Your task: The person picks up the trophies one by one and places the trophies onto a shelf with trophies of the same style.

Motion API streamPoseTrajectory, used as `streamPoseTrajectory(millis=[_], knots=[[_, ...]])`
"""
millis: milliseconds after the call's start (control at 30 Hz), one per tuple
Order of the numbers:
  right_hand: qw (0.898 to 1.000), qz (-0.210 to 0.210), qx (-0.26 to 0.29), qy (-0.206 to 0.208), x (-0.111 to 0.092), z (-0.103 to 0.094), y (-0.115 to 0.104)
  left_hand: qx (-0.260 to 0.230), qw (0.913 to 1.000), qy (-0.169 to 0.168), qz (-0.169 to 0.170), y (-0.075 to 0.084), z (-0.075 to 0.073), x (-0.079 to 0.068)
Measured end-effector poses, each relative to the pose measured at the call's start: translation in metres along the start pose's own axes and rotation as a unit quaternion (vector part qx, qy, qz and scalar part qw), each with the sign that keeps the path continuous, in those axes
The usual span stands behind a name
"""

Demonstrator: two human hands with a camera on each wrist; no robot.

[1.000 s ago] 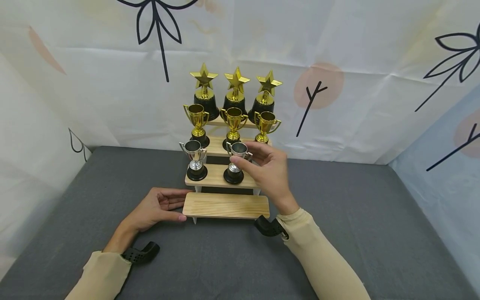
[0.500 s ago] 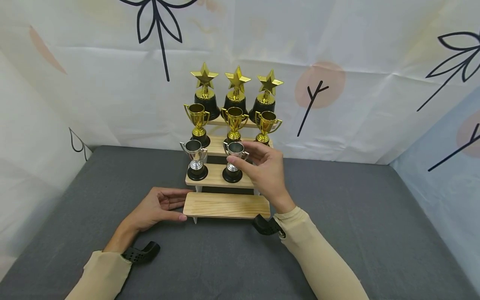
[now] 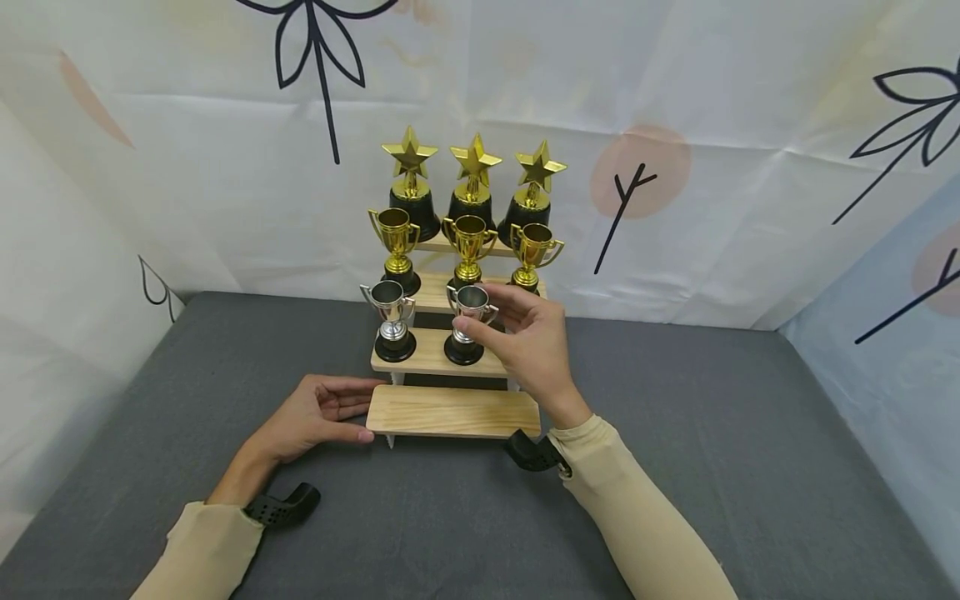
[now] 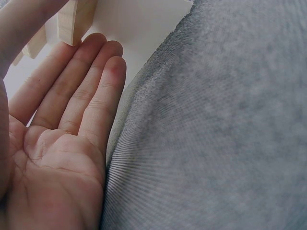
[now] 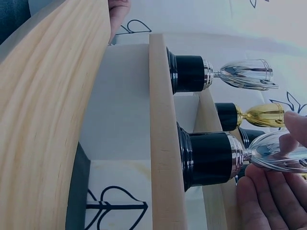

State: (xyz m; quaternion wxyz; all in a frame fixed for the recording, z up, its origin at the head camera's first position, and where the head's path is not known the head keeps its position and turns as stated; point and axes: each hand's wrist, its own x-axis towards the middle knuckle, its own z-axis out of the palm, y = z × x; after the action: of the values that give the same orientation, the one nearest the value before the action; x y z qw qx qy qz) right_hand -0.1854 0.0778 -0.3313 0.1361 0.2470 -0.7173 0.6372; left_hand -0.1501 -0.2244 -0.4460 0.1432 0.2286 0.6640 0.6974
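My right hand (image 3: pixel 536 346) pinches a silver trophy cup (image 3: pixel 463 352) between thumb and fingers. Its black base stands upright on the second step from the bottom of a wooden tiered display stand (image 3: pixel 453 411). In the right wrist view the thumb lies against the bowl of the silver trophy cup (image 5: pixel 211 158), the fingers at its other side. A second silver trophy cup (image 3: pixel 393 329) stands at the left end of that step. My left hand (image 3: pixel 311 418) touches the left end of the lowest step, its fingers (image 4: pixel 91 96) nearly straight in the left wrist view.
Several gold trophies stand behind on the upper steps: two-handled cups (image 3: pixel 468 237) on one, star trophies (image 3: pixel 474 162) on the top. The stand sits on a dark grey cloth (image 3: pixel 675 467), in front of a patterned white backdrop (image 3: pixel 720 208).
The right hand has shifted slightly left with the silver trophy cup, which now stands a little nearer the other silver one. The left hand stays in place.
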Motion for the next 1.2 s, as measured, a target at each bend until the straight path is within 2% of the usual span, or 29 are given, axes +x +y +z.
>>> streamPoseTrajectory(millis=[500, 767, 1200], knots=[[1.000, 0.012, 0.021, 0.013, -0.006, -0.012, -0.004, 0.003, 1.0000, -0.003, 0.006, 0.000, 0.000, -0.001], [0.999, 0.002, 0.034, 0.027, -0.015, -0.027, -0.007, 0.000, 1.0000, -0.005, 0.007, -0.001, -0.001, -0.001], [0.998, 0.001, 0.007, 0.056, -0.031, -0.057, -0.010, 0.001, 1.0000, 0.000, 0.003, 0.001, 0.000, -0.001]])
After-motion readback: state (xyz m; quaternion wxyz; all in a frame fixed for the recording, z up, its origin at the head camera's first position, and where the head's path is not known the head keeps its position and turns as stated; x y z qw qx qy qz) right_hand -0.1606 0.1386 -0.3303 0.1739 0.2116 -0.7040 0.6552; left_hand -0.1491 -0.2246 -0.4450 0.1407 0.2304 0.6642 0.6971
